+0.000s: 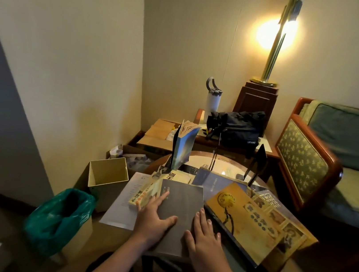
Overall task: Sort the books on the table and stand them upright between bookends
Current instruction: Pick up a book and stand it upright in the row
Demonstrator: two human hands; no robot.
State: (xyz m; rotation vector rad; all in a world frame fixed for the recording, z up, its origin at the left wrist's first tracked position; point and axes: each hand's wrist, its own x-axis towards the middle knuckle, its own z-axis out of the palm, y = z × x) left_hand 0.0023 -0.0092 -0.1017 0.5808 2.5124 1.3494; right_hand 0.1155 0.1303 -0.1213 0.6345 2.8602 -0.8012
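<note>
A dark grey book (181,202) lies flat at the near edge of the round table (202,160). My left hand (153,218) rests flat on its left side, fingers straight. My right hand (204,235) lies flat on its right edge, partly over a large yellow book (245,220). A blue book (182,146) stands upright at the far left of the table. A black bookend (257,165) stands at the far right. Several other books lie scattered flat: a pale yellow one (149,192) on the left, a blue-grey one (211,181) behind.
A cream box (108,174) and a green-lined bin (60,216) stand left of the table. White sheets (124,195) lie under the left books. Behind are cardboard boxes (158,132), a side table with a black bag (237,127) and white bottle (213,100), a lit lamp (278,37). A sofa (338,157) is on the right.
</note>
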